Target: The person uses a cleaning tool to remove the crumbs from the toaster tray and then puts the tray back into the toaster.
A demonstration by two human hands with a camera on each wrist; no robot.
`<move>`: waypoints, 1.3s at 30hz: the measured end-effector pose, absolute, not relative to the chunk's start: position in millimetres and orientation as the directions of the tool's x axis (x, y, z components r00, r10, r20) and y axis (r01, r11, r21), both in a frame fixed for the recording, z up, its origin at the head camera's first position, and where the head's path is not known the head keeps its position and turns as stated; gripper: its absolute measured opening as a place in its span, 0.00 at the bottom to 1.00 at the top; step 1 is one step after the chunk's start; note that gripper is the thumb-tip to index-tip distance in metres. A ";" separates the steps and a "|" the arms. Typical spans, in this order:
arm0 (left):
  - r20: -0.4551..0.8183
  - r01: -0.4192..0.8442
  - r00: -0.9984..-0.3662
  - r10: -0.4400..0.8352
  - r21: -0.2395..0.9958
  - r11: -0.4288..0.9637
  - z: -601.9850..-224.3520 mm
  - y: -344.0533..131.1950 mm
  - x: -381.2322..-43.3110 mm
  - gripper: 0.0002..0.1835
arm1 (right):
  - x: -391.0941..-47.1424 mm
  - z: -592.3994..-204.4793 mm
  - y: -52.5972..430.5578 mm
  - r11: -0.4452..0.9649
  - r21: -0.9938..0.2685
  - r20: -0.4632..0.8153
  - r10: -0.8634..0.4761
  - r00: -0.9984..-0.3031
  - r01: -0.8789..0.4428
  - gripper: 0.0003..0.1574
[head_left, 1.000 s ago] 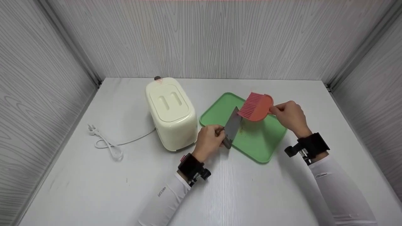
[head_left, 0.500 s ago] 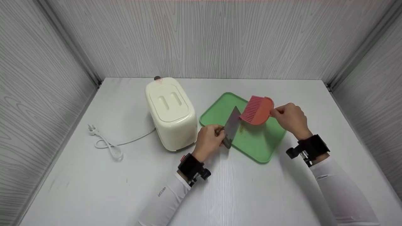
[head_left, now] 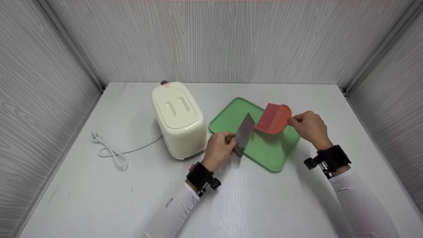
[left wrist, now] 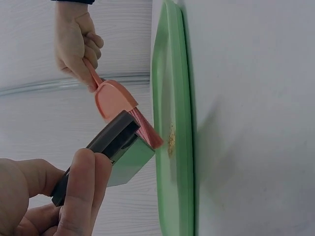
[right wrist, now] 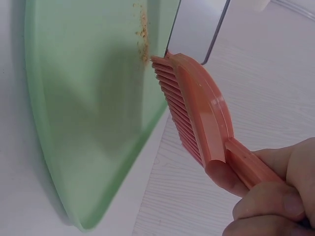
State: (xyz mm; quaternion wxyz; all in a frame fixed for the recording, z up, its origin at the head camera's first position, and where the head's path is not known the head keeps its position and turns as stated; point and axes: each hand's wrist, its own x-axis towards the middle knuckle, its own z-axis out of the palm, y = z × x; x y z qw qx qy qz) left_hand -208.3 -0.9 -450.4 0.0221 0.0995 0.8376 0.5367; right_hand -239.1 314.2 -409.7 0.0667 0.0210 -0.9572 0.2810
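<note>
My left hand (head_left: 218, 149) grips the dark handle of a metal scraper (head_left: 245, 130), its blade tilted over the green tray (head_left: 269, 157). In my right hand (head_left: 310, 128) is the handle of a small orange-red brush (head_left: 280, 119), pinched between thumb and fingers. One corner of the bristles lies right at the edge of the blade, as the right wrist view also shows. Fine brown crumbs (right wrist: 143, 34) lie in a short line on the tray, just below the bristle tips (left wrist: 153, 139) and the blade.
A cream toaster (head_left: 185, 135) with a lid on top stands left of the tray. Its white cord (head_left: 142, 146) runs left to a plug (head_left: 96, 137) on the white table (head_left: 158, 211). Grey wood-grain panels (head_left: 218, 43) enclose the back and sides.
The brush in my right hand has moved a little toward me and to the right, its bristles sliding down along the blade. The left hand and scraper have stayed nearly still.
</note>
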 end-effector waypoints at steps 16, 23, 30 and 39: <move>0.014 0.066 -0.984 0.178 0.954 0.292 -452.8 -3.2 -213.0 0.12 | -237.0 -399.1 324.6 0.719 -0.689 0.148 0.020 -0.989 -0.088 0.26; 0.001 0.053 -0.983 0.182 0.958 0.282 -452.4 -3.7 -213.2 0.13 | -238.7 -404.3 317.6 0.567 -0.824 0.012 -0.024 -1.000 -0.024 0.28; -0.001 0.055 -0.982 0.187 0.954 0.294 -453.7 -3.4 -213.3 0.13 | -240.2 -418.8 310.3 0.471 -0.882 -0.048 -0.043 -0.998 0.022 0.29; 0.034 0.093 -0.979 0.200 0.950 0.297 -453.9 -3.0 -211.8 0.13 | -239.7 -432.4 306.0 0.426 -0.902 -0.103 -0.065 -0.993 0.065 0.30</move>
